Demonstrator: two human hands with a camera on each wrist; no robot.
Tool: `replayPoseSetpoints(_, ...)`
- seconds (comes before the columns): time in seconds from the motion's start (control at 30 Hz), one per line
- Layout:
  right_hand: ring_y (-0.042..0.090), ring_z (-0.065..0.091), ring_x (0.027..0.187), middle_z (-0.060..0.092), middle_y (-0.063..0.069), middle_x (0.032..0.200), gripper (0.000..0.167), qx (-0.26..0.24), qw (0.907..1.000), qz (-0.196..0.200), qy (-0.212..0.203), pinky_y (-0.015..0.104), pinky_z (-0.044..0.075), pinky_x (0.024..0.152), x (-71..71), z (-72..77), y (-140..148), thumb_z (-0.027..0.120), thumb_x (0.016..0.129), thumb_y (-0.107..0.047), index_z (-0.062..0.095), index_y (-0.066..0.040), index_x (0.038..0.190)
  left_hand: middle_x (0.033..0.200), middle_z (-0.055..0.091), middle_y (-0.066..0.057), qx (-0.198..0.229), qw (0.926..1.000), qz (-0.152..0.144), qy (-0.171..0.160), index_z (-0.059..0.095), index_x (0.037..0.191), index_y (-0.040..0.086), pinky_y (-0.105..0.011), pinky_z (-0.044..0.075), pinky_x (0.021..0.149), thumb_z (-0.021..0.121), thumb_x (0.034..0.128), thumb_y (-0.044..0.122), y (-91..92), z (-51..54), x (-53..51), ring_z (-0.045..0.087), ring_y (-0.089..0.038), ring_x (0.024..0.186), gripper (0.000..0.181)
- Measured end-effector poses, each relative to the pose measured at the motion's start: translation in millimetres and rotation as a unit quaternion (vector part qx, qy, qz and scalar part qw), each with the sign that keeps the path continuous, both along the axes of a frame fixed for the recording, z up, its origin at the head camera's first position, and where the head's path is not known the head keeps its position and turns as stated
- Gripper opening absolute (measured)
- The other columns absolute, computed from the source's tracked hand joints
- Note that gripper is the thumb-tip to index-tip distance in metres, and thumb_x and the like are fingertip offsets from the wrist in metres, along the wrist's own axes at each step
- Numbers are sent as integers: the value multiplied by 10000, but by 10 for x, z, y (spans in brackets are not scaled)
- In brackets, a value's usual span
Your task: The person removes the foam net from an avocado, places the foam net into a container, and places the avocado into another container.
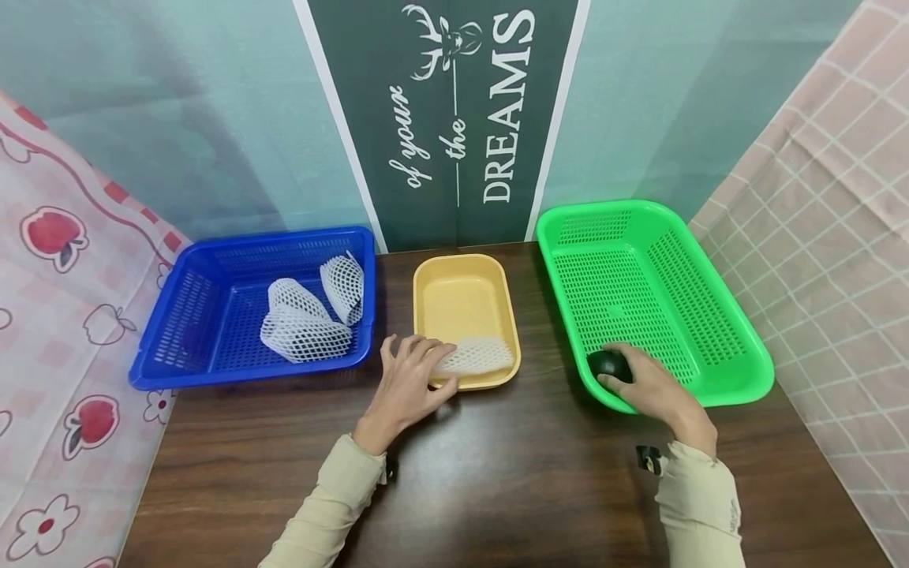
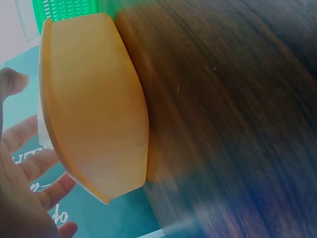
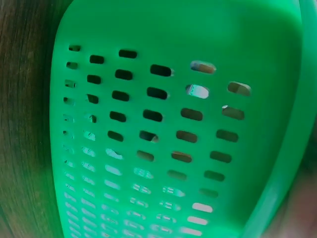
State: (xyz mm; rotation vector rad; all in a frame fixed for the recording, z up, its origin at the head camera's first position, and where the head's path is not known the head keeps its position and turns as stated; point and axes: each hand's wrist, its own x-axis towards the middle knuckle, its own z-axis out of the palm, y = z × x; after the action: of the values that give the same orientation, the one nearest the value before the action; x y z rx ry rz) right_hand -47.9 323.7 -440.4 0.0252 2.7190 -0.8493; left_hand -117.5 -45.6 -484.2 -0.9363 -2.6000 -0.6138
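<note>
My left hand point(image 1: 412, 375) is at the left front corner of a yellow tray point(image 1: 465, 264), fingers spread. Its index fingertip lies at the end of a white foam net sleeve point(image 1: 479, 355) inside the tray. In the left wrist view the left-hand fingers point(image 2: 42, 163) reach past the rim of the tray point(image 2: 94, 104), whose side hides most of the sleeve. In the green basket point(image 1: 738, 347), my right hand point(image 1: 656, 386) grips a smooth, dark, rounded object point(image 1: 609, 364) at the near left corner. Only the wall of the basket point(image 3: 198, 29) shows clearly in the right wrist view, hiding that grip.
A blue basket point(image 1: 248, 375) stands at the left, holding several white foam net sleeves point(image 1: 305, 335). All three containers stand on a dark wooden table point(image 1: 518, 465). Behind them hangs a green cloth with lettering point(image 1: 454, 118); patterned cloths hang at both sides.
</note>
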Motion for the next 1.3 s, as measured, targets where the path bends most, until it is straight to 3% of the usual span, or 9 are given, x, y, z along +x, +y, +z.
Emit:
replayPoseSetpoints(0.2, 485, 511, 1205, 425, 349, 1429, 712, -17, 9999, -127, -5, 556, 493, 852, 8, 3, -34, 515, 1009, -451, 333, 37, 1494, 1146, 674, -40, 1, 9999, -10, -111, 672, 1201, 205, -704, 293, 1018, 681, 871, 389, 5, 1, 3, 553, -299, 1119, 378)
replayPoseSetpoints(0.47, 531, 283, 1405, 323, 314, 1541, 756, 43, 9995, -305, 97, 695, 285, 1062, 37, -21, -70, 429, 1009, -553, 331, -2, 1517, 1162, 671, -40, 15, 9998, -17, -211, 674, 1204, 203, -698, 291, 1022, 680, 888, 366, -15, 9, 12, 557, -292, 1127, 355)
replayPoseSetpoints(0.73, 505, 303, 1408, 383, 276, 1522, 656, 180, 9941, -433, 982, 689, 256, 1079, 94, -75, -116, 489, 1005, -504, 432, -51, 1476, 1155, 671, -56, 245, 9997, -1, -82, 678, 1192, 174, -689, 296, 1017, 707, 877, 304, -111, 73, 12, 565, -299, 1110, 342)
replayPoseSetpoints(1.0, 503, 356, 1369, 428, 273, 1488, 617, 267, 9772, -637, 2009, 684, 285, 1047, 113, -173, -155, 602, 971, -423, 466, -72, 1460, 1162, 676, -55, 384, 9992, 101, 96, 655, 1218, 144, -664, 293, 1027, 709, 882, 241, -205, 165, 19, 559, -294, 1102, 354)
replayPoseSetpoints(1.3, 494, 374, 1361, 441, 269, 1480, 718, 337, 9651, -859, 2452, 669, 289, 1058, 99, -163, -217, 683, 915, -423, 425, -85, 1492, 1136, 675, -77, 677, 9970, 314, 215, 664, 1200, 114, -678, 305, 1010, 718, 866, 201, -349, 227, -50, 563, -309, 1089, 349)
